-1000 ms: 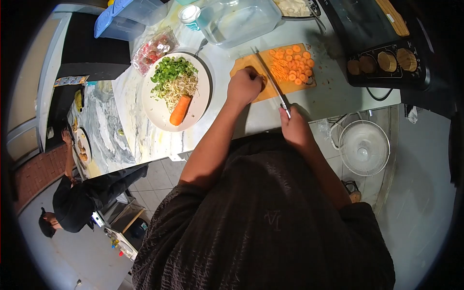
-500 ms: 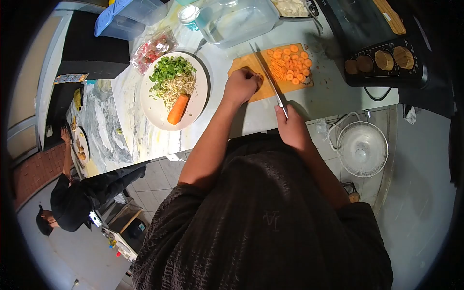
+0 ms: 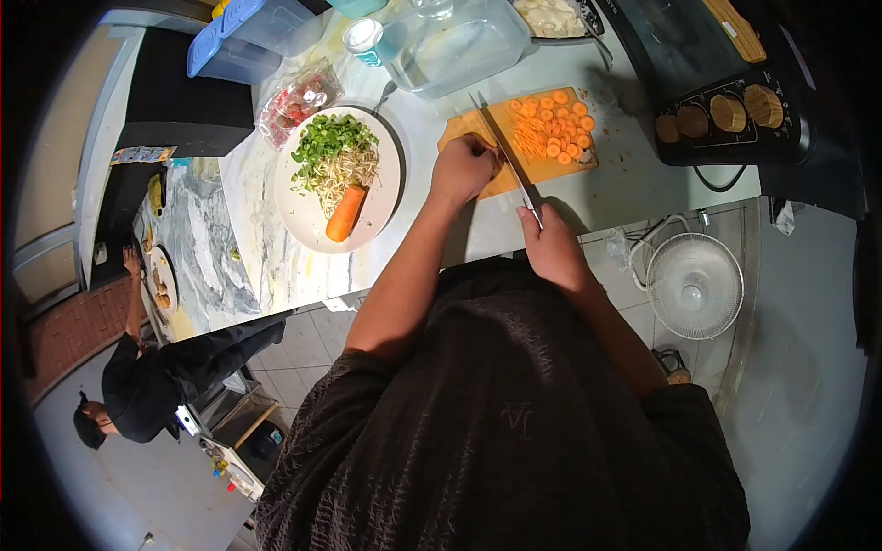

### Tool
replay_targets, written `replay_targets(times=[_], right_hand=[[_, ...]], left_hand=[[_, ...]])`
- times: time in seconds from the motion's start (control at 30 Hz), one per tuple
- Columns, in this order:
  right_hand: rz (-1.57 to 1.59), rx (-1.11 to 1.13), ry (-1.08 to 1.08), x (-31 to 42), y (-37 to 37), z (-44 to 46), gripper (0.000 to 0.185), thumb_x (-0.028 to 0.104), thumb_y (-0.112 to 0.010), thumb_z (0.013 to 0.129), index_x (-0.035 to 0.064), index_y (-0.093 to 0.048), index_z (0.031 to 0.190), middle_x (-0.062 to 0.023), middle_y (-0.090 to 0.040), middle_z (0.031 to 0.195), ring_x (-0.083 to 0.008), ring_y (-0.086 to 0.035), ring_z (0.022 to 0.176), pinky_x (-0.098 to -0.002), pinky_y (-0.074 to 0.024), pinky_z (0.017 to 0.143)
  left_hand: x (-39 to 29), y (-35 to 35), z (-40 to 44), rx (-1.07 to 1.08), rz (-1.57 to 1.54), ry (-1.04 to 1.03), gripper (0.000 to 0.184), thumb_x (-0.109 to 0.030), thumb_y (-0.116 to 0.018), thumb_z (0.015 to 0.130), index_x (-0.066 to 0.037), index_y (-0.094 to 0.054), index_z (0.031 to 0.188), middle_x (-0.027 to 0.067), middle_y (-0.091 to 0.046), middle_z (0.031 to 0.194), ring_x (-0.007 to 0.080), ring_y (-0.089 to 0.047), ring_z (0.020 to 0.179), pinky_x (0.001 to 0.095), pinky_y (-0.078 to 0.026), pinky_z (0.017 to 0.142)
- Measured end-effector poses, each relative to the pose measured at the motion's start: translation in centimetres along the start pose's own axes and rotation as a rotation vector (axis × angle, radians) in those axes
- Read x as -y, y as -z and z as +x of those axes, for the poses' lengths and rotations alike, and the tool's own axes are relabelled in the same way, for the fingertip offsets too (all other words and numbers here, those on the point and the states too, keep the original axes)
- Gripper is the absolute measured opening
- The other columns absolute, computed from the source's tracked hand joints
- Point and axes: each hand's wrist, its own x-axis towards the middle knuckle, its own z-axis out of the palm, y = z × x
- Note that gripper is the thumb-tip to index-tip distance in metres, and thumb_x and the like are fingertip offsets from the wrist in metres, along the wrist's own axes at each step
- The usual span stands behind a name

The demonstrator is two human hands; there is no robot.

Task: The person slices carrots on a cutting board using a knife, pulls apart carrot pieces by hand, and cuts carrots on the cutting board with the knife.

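Knife (image 3: 506,155) shifted toward 9 o'clock, right hand (image 3: 554,250) gripping it; slicing, I judge remotely, next cut needing left hand (image 3: 462,170) (hold unclear) tucked.

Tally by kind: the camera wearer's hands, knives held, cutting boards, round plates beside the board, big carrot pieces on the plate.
Hands (left hand, right hand): 2
Knife: 1
Cutting board: 1
Round plate: 1
Big carrot piece: 1
Total: 6

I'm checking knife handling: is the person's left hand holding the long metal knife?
No, the right hand holds the long metal knife at its handle end.
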Motion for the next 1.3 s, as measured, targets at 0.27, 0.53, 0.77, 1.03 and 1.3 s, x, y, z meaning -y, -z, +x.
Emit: replay_targets(times=[0.27,0.53,0.77,1.03,1.3], right_hand=[[-0.080,-0.024,0.021,0.8,-0.6,-0.4,0.046,0.039,-0.045,0.101,-0.0065,-0.051,0.097,-0.0365,-0.062,0.085,-0.0549,-0.060,0.085,-0.0583,-0.0484,0.078],[-0.084,-0.015,-0.001,0.8,-1.1,0.0,0.044,0.036,-0.046,0.101,-0.0081,-0.050,0.098,-0.0369,-0.062,0.084,-0.0542,-0.061,0.086,-0.0564,-0.0498,0.077],[-0.058,-0.031,-0.001,0.6,-1.6,1.2,0.044,0.036,-0.048,0.101,-0.0079,-0.053,0.096,-0.0358,-0.063,0.086,-0.0540,-0.060,0.089,-0.0567,-0.0491,0.078],[-0.026,-0.042,-0.036,0.2,-1.5,1.2,0.043,0.035,-0.050,0.100,-0.0067,-0.055,0.099,-0.0324,-0.063,0.089,-0.0513,-0.060,0.092,-0.0517,-0.0486,0.077],[0.001,-0.090,0.013,-1.4,0.0,0.4,0.041,0.036,-0.052,0.099,-0.0051,-0.055,0.097,-0.0311,-0.064,0.087,-0.0516,-0.061,0.087,-0.0539,-0.0488,0.075]], left_hand=[[0.7,0.0,0.5,-0.042,0.182,-0.040,0.027,-0.025,-0.065,0.084,0.002,-0.070,0.085,0.0202,-0.069,0.075,0.0347,-0.068,0.073,0.0412,-0.052,0.069],[-0.2,0.2,0.2,-0.042,0.243,-0.012,0.028,-0.025,-0.064,0.082,0.002,-0.070,0.088,0.0228,-0.069,0.082,0.0382,-0.068,0.081,0.0435,-0.052,0.074],[-0.3,0.2,0.2,-0.032,0.243,0.009,0.029,-0.025,-0.063,0.082,0.001,-0.070,0.091,0.0231,-0.069,0.084,0.0392,-0.068,0.084,0.0437,-0.053,0.077],[0.2,0.1,0.5,-0.045,0.225,0.008,0.029,-0.026,-0.064,0.081,0.000,-0.071,0.091,0.0225,-0.070,0.086,0.0378,-0.068,0.084,0.0433,-0.053,0.077],[0.2,0.2,0.0,-0.037,0.214,-0.003,0.032,-0.030,-0.067,0.081,0.001,-0.070,0.089,0.0219,-0.070,0.084,0.0369,-0.068,0.083,0.0415,-0.053,0.076]])
